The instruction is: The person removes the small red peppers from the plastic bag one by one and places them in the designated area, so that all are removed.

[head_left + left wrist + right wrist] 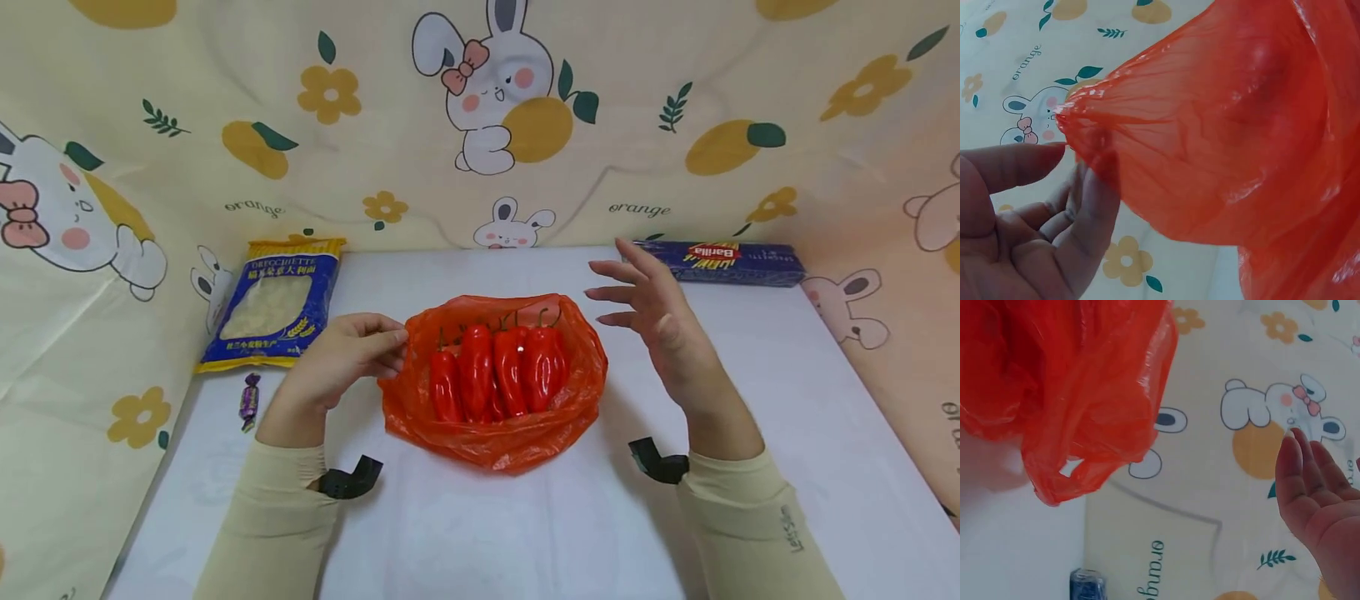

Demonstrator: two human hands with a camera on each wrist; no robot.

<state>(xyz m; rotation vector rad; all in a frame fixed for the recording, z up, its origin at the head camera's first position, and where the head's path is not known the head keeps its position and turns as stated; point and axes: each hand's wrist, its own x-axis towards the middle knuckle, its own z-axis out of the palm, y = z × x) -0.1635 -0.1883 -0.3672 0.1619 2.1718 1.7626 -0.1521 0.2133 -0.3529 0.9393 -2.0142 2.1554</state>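
Several glossy red peppers [477, 367] with green stems lie side by side in an open red plastic bag [495, 450] at the middle of the white table. My left hand [348, 354] pinches the bag's upper left edge between thumb and fingers. In the left wrist view, the bag [1210, 156] is drawn to a point at the fingertips of that hand [1035, 231]. To the right of the bag, my right hand [663, 333] is raised with fingers extended, touching nothing. The right wrist view shows this hand [1329, 506] apart from the bag [1097, 406], whose contents are hidden there.
A blue and yellow orecchiette pasta packet [266, 304] lies at the back left, with a purple wrapped candy [250, 402] in front. At the back right is a blue Barilla spaghetti box [731, 263]. Patterned cloth [585, 187] rises behind the table and at both sides.
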